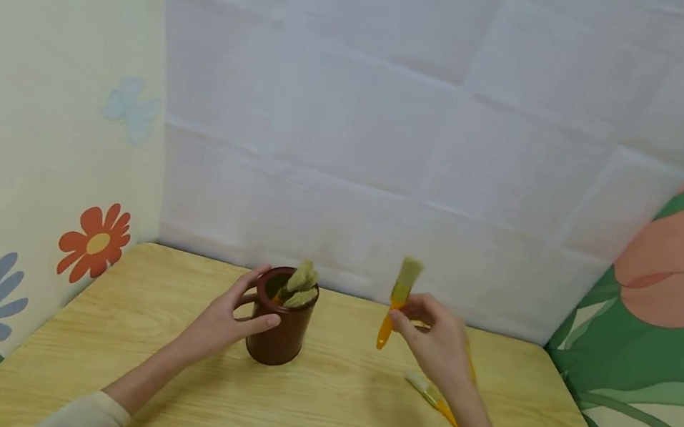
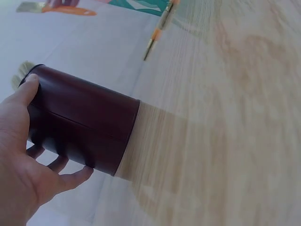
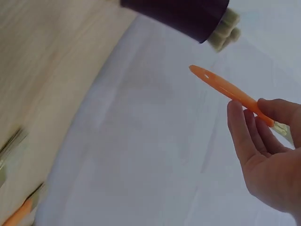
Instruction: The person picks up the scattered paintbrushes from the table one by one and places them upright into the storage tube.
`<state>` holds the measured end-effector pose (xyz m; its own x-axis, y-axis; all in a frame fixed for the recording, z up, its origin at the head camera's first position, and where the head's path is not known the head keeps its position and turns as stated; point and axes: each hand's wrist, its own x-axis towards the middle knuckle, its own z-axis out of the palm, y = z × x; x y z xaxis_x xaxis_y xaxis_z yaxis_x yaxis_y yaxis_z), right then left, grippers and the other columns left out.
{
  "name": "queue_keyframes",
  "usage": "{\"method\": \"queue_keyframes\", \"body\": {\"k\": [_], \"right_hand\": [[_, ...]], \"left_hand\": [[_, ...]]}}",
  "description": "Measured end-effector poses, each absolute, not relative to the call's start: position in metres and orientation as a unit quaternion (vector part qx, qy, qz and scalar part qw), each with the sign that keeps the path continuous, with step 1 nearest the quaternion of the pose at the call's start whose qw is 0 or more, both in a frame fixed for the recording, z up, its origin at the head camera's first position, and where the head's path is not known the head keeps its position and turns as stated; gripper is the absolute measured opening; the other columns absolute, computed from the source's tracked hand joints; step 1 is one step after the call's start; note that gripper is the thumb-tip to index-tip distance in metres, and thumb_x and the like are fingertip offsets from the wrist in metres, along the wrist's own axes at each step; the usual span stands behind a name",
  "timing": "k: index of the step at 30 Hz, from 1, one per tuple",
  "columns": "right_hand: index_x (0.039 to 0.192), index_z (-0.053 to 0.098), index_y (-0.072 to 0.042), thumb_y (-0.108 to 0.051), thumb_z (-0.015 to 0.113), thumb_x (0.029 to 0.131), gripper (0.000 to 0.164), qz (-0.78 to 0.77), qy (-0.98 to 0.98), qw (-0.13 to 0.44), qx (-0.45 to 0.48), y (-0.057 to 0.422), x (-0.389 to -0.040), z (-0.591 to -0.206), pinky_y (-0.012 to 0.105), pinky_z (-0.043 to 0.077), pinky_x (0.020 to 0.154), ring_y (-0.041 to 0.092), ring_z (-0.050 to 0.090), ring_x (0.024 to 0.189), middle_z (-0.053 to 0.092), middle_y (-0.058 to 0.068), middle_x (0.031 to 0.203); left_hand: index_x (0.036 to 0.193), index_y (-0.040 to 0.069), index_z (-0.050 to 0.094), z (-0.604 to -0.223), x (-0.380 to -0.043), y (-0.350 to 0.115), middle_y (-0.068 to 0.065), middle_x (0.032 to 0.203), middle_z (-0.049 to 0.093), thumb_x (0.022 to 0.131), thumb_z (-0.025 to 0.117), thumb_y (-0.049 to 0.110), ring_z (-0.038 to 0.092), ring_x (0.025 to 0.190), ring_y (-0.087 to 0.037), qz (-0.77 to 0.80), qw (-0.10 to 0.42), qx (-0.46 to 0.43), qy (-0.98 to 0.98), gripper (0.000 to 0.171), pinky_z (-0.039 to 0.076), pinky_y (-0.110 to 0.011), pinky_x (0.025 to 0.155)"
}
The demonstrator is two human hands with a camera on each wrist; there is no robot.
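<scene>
My left hand grips a dark brown cup that stands upright on the table, thumb on the near side and fingers around the far side. Pale bristles of several paintbrushes stick out of its mouth. To the right of the cup, my right hand pinches an orange-handled paintbrush between thumb and fingers, held in the air with the bristles up. In the right wrist view the handle of this paintbrush points toward the cup, apart from it.
Another orange-handled paintbrush lies on the wooden table below my right forearm. Part of an orange handle shows behind the right wrist. A white cloth wall rises at the table's back edge, with flower-patterned panels on both sides.
</scene>
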<state>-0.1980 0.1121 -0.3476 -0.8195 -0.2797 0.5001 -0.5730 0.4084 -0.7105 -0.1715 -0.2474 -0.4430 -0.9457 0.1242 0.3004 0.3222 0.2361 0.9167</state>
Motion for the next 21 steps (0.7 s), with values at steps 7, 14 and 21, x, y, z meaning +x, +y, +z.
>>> {"method": "queue_keyframes", "body": {"k": [7, 14, 21], "right_hand": [[0.106, 0.07, 0.004, 0.002, 0.075, 0.091, 0.015, 0.526, -0.772, 0.174, 0.313, 0.053, -0.176, -0.309, 0.033, 0.06, 0.078, 0.032, 0.071, 0.091, 0.071, 0.015, 0.097], [0.102, 0.07, 0.005, 0.003, 0.074, 0.092, 0.011, 0.515, -0.755, 0.196, 0.355, 0.013, -0.176, -0.292, 0.042, 0.058, 0.075, 0.029, 0.069, 0.082, 0.071, 0.013, 0.092], [0.104, 0.072, 0.002, -0.001, 0.076, 0.092, 0.013, 0.533, -0.734, 0.198, 0.37, -0.013, -0.193, -0.305, 0.042, 0.056, 0.066, 0.026, 0.069, 0.077, 0.072, 0.011, 0.091]], "left_hand": [[0.158, 0.049, 0.024, -0.443, -0.17, -0.248, 0.008, 0.16, 0.031, 0.091, 0.079, 0.04, 0.035, 0.144, -0.032, -0.603, 0.083, -0.13, -0.783, 0.087, 0.048, -0.052, 0.102], [0.157, 0.047, 0.027, -0.444, -0.175, -0.246, 0.009, 0.159, 0.034, 0.09, 0.08, 0.038, 0.037, 0.143, -0.031, -0.609, 0.082, -0.14, -0.776, 0.086, 0.051, -0.048, 0.099], [0.157, 0.048, 0.029, -0.442, -0.175, -0.246, 0.009, 0.157, 0.036, 0.09, 0.081, 0.037, 0.04, 0.14, -0.032, -0.61, 0.091, -0.134, -0.776, 0.086, 0.051, -0.049, 0.099]]}}
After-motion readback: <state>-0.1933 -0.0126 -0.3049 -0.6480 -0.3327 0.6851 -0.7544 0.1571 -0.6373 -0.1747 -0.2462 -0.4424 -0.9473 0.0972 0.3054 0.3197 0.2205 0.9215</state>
